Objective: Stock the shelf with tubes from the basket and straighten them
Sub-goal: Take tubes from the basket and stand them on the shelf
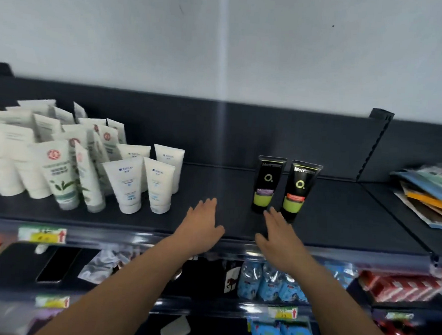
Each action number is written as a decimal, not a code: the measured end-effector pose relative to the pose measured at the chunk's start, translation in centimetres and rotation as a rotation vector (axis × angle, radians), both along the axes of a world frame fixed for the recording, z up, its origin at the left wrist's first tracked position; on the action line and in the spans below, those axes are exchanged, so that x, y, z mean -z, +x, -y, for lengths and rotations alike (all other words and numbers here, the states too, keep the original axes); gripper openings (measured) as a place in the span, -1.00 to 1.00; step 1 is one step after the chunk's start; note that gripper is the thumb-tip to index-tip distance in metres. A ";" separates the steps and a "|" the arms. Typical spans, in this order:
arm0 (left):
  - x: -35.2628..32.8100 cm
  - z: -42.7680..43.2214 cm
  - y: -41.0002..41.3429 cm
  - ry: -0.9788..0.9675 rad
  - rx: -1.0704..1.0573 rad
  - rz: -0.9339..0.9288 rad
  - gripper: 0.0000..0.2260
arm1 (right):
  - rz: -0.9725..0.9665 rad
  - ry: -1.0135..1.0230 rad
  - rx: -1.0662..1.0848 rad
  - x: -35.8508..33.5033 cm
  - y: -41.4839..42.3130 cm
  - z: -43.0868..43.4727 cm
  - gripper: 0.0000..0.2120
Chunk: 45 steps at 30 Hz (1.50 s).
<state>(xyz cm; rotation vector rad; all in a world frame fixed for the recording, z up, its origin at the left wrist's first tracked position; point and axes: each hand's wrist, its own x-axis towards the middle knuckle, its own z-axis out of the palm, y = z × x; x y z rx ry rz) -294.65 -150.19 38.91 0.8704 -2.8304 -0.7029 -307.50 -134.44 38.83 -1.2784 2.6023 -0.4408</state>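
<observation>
Both my hands are empty. My left hand [203, 223] lies flat over a bare part of the dark metal shelf [226, 188]. My right hand [279, 235] reaches to the foot of the two black plastic tubes with lime-green bands [300, 191], fingers straight and released. I cannot tell whether the tips touch the caps.

The two tubes stand cap-down, side by side, near the middle of the shelf. The basket is not in view.

To straighten them well, I think I should nudge low, at the caps, since a push higher up would likely topple such tall, narrow things. I should also keep the labels facing out and both feet on one line with the glossy front rail [133, 237] under my wrists.

There is open board between these tubes and the crowd of white squeeze tubes [131, 185] on the left, several of which lean. More bare board runs right, up to the slanted black divider [373, 148].
</observation>
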 end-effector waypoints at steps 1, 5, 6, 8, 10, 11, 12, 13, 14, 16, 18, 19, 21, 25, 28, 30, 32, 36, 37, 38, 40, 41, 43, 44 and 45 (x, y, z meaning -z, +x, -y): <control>0.5 0.4 1.1 -0.039 -0.009 0.017 -0.33 | -0.021 0.003 -0.046 0.0 1.1 0.9 -0.36; 1.8 1.6 7.0 -0.144 -0.065 0.001 -0.34 | -0.084 0.013 -0.190 0.1 5.9 5.1 -0.34; 1.9 1.9 8.6 -0.142 -0.084 -0.016 -0.35 | -0.092 0.006 -0.224 0.2 7.3 6.2 -0.34; 2.1 2.9 11.8 -0.104 -0.124 -0.045 -0.37 | -0.097 -0.010 -0.294 0.4 10.2 8.3 -0.34; 2.4 4.0 15.2 -0.084 -0.161 -0.058 -0.38 | -0.092 -0.016 -0.366 0.8 13.2 10.2 -0.33; 2.5 4.6 17.0 -0.091 -0.182 -0.061 -0.38 | -0.088 -0.014 -0.402 0.9 14.8 11.2 -0.33; 2.7 5.2 19.0 -0.105 -0.207 -0.062 -0.39 | -0.086 -0.007 -0.436 1.0 16.5 12.2 -0.33; 2.9 5.8 21.1 -0.123 -0.236 -0.063 -0.39 | -0.086 0.008 -0.467 1.0 18.2 13.1 -0.34; 3.1 6.5 23.2 -0.144 -0.269 -0.062 -0.38 | -0.088 0.025 -0.498 1.0 19.9 14.0 -0.34; 3.5 7.8 27.4 -0.184 -0.330 -0.039 -0.37 | -0.096 0.042 -0.555 1.1 23.5 15.8 -0.35; 3.8 9.4 31.8 -0.195 -0.387 -0.005 -0.35 | -0.101 0.028 -0.602 1.2 27.1 17.7 -0.37; 3.9 10.0 34.1 -0.195 -0.414 0.012 -0.33 | -0.100 0.019 -0.623 1.3 29.0 18.6 -0.37; 4.1 11.2 38.8 -0.210 -0.459 0.044 -0.32 | -0.111 0.018 -0.660 1.7 32.9 20.4 -0.37; 4.8 13.0 47.5 -0.205 -0.567 0.087 -0.35 | -0.109 0.038 -0.713 2.6 40.5 23.8 -0.36; 5.6 14.4 53.2 -0.215 -0.625 0.147 -0.33 | -0.113 0.030 -0.763 3.2 45.9 25.9 -0.37; 6.5 15.1 56.7 -0.201 -0.665 0.177 -0.32 | -0.106 0.045 -0.792 3.6 48.9 27.0 -0.36; 7.1 15.4 59.9 -0.181 -0.704 0.184 -0.32 | -0.101 0.046 -0.824 4.0 51.7 28.1 -0.36; 8.1 15.7 65.8 -0.120 -0.758 0.203 -0.33 | -0.100 0.058 -0.902 4.9 56.5 30.0 -0.35; 8.3 15.9 67.2 -0.103 -0.779 0.212 -0.32 | -0.100 0.070 -0.923 5.1 57.6 30.5 -0.35; 8.5 16.2 68.5 -0.087 -0.803 0.217 -0.31 | -0.099 0.085 -0.945 5.2 58.5 31.1 -0.35; 9.0 16.7 70.9 -0.049 -0.859 0.209 -0.31 | -0.092 0.105 -0.986 5.4 60.4 32.2 -0.34; 9.4 16.9 71.9 -0.025 -0.891 0.202 -0.31 | -0.086 0.109 -1.005 5.5 61.2 32.8 -0.34; 10.4 17.3 73.7 0.022 -0.954 0.192 -0.30 | -0.082 0.104 -1.045 5.8 63.0 34.3 -0.35; 10.8 17.4 74.4 0.046 -0.982 0.189 -0.31 | -0.082 0.104 -1.064 6.1 63.8 35.2 -0.36; 11.3 17.5 75.1 0.067 -1.003 0.187 -0.32 | -0.080 0.113 -1.082 6.6 64.7 36.1 -0.36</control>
